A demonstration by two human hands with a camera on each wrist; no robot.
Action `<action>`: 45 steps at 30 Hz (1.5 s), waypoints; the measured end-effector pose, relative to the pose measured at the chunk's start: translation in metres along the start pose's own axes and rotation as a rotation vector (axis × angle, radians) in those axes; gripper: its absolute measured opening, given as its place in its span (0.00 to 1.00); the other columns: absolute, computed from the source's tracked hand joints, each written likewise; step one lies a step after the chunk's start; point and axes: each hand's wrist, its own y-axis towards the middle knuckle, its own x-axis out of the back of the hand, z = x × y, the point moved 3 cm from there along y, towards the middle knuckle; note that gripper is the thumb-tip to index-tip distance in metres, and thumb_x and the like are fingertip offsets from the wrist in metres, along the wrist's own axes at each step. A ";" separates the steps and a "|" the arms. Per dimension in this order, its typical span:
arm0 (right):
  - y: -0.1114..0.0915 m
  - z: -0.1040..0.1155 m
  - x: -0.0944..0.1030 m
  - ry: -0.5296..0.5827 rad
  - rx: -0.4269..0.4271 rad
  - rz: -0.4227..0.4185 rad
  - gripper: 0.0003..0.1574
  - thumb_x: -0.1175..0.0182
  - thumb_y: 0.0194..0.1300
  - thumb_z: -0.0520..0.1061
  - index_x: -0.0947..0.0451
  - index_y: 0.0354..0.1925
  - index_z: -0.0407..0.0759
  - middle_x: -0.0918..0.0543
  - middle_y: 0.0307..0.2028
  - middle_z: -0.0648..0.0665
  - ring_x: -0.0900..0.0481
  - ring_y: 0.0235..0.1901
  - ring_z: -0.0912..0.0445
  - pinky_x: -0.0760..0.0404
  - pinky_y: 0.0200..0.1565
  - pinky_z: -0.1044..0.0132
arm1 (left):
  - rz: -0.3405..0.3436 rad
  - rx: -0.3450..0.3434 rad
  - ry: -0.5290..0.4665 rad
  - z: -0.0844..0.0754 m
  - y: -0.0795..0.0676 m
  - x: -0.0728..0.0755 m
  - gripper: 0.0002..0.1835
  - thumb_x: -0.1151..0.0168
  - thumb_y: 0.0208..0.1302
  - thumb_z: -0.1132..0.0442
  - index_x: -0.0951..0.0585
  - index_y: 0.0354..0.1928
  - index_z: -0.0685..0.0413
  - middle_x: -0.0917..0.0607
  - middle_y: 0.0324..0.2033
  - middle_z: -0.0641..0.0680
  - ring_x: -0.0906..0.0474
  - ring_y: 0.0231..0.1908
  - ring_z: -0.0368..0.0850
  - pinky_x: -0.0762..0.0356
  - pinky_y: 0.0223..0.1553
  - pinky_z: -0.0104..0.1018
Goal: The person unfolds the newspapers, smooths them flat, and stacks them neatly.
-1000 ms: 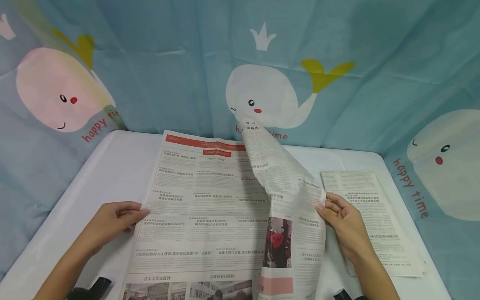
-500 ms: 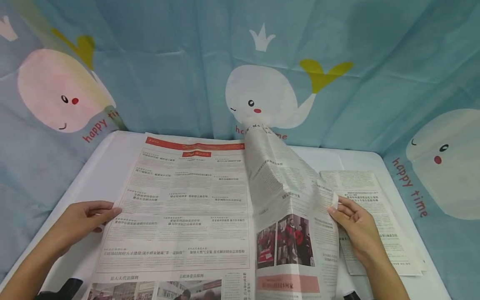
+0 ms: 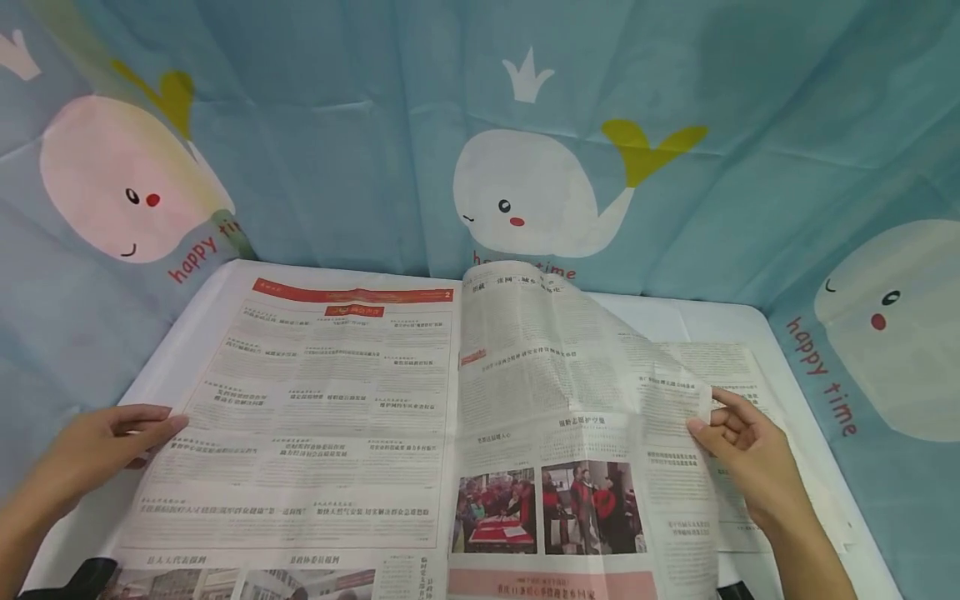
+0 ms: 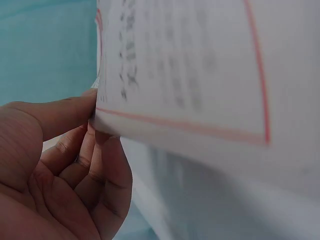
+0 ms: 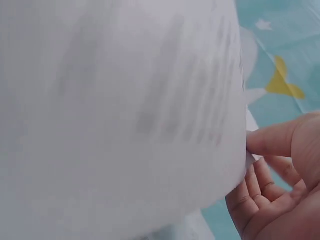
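A large newspaper point(image 3: 337, 400) is spread wide between the two hands, with a fold running down its middle. My left hand point(image 3: 105, 450) pinches the left edge between thumb and fingers; in the left wrist view the thumb lies on the printed face and the curled fingers point(image 4: 112, 185) sit behind it. My right hand point(image 3: 750, 454) pinches the right edge the same way, as the right wrist view shows with the sheet point(image 5: 150, 125) rising beside the thumb. The right page bulges up and its top right corner slants down. The newspaper's lower edge is outside the head view.
A folded stack of newspaper point(image 3: 750, 367) lies on the white table point(image 3: 795, 417) at the right, partly covered by the spread page and right hand. A blue curtain point(image 3: 337, 167) with whale prints stands behind and at both sides. Black straps point(image 3: 93, 575) show at the wrists.
My left hand has moved left and my right hand a little right, both still pinching the paper. The newspaper has opened wider, and its right page has unfurled to show two photos.
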 end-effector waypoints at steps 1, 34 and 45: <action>-0.001 0.000 0.003 -0.007 0.032 -0.020 0.43 0.33 0.74 0.39 0.40 0.78 0.32 0.19 0.40 0.62 0.19 0.35 0.67 0.19 0.40 0.79 | -0.017 0.009 0.000 0.003 0.000 0.002 0.44 0.38 0.77 0.42 0.30 0.64 0.86 0.18 0.50 0.82 0.15 0.35 0.49 0.13 0.33 0.47; -0.009 -0.008 -0.038 -0.486 0.080 -0.022 0.30 0.34 0.68 0.37 0.23 0.66 0.28 0.10 0.45 0.31 0.10 0.33 0.50 0.20 0.28 0.76 | -0.234 0.211 0.170 0.013 0.004 0.002 0.28 0.35 0.74 0.61 0.28 0.57 0.87 0.20 0.47 0.85 0.17 0.32 0.68 0.24 0.25 0.46; -0.012 -0.005 -0.034 -0.524 0.046 -0.023 0.32 0.35 0.72 0.44 0.25 0.68 0.29 0.12 0.54 0.29 0.10 0.47 0.33 0.11 0.32 0.56 | -0.164 0.259 0.184 0.013 0.008 -0.004 0.31 0.38 0.75 0.60 0.31 0.62 0.86 0.24 0.52 0.86 0.19 0.42 0.76 0.23 0.35 0.55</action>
